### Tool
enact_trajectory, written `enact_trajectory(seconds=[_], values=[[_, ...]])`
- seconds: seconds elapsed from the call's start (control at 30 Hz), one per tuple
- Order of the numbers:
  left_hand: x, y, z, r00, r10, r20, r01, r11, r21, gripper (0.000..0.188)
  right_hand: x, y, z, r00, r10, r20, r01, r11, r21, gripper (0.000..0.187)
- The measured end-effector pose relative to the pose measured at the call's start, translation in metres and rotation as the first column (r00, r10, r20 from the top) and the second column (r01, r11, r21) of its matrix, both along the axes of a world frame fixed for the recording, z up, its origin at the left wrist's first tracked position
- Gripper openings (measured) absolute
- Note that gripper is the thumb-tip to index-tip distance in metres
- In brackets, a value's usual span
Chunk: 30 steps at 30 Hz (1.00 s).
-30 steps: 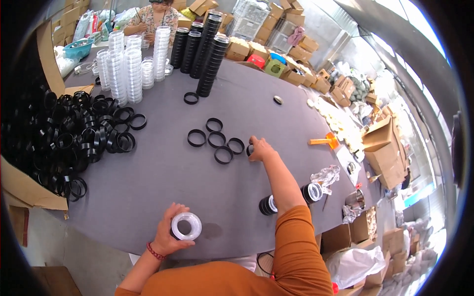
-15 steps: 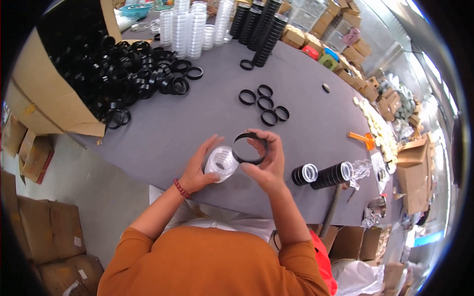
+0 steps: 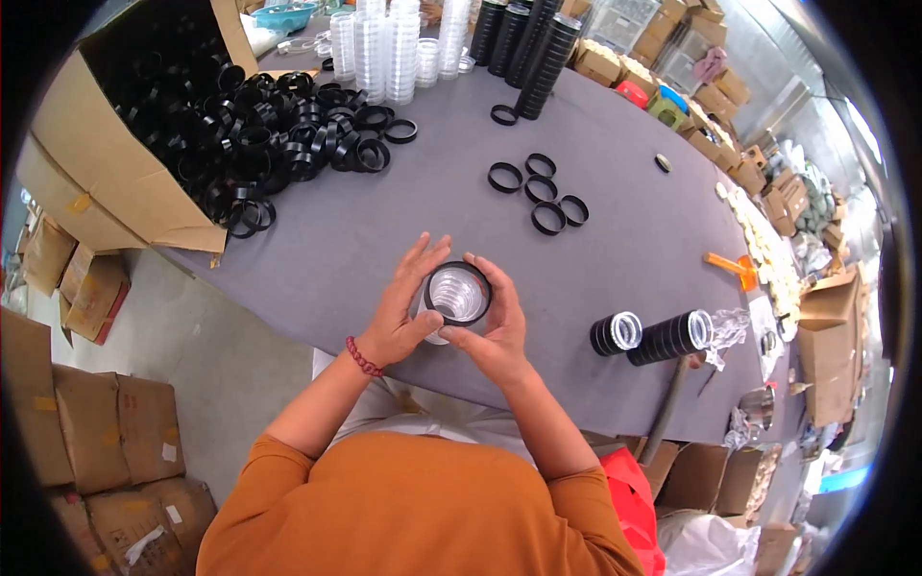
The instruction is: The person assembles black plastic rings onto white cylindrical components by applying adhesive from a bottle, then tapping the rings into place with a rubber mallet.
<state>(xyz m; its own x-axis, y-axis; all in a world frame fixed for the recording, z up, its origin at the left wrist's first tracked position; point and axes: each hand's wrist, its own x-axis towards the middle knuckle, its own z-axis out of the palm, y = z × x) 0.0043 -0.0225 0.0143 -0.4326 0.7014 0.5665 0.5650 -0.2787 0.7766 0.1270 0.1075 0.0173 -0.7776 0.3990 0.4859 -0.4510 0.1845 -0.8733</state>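
Note:
Both my hands hold a clear round plastic container (image 3: pixel 457 293) with a black ring fitted around its rim, just above the near edge of the grey table (image 3: pixel 375 240). My left hand (image 3: pixel 403 307) cups it from the left, with a red bead bracelet on the wrist. My right hand (image 3: pixel 495 322) grips it from the right and below. Several loose black rings (image 3: pixel 543 190) lie on the table beyond my hands.
An open cardboard box (image 3: pixel 115 173) spills a heap of black rings (image 3: pixel 279 134) at the left. Stacks of clear containers (image 3: pixel 384 48) and black stacks (image 3: pixel 533 43) stand at the far edge. Two finished rolls (image 3: pixel 658 334) lie at the right, near an orange tool (image 3: pixel 730 267). Cartons surround the table.
My right hand fetched a black ring from the group on the table and brought it to the clear container in my left hand. The ring now sits on the container, held by both hands.

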Motion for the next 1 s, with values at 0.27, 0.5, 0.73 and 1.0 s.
enact_trajectory(seconds=[0.27,0.5,0.73,1.0], values=[[-0.002,-0.001,-0.007,0.998,-0.038,0.057,0.039,0.999,-0.016,0.079,-0.002,0.0,-0.006,0.999,-0.025,0.03,0.023,0.998,0.06,0.088],[-0.002,-0.002,-0.019,0.995,-0.04,0.09,0.041,0.999,-0.006,0.075,0.0,0.001,-0.01,0.998,-0.021,0.061,0.015,0.996,0.089,0.088],[0.0,-0.002,-0.027,0.986,-0.066,0.151,0.068,0.998,-0.011,0.071,0.003,-0.001,-0.013,0.994,-0.004,0.109,0.001,0.999,0.033,0.091],[-0.006,0.004,-0.036,0.949,-0.145,0.28,0.146,0.989,0.018,0.073,-0.003,0.007,-0.027,0.994,0.027,0.106,-0.031,0.999,0.042,0.077]])
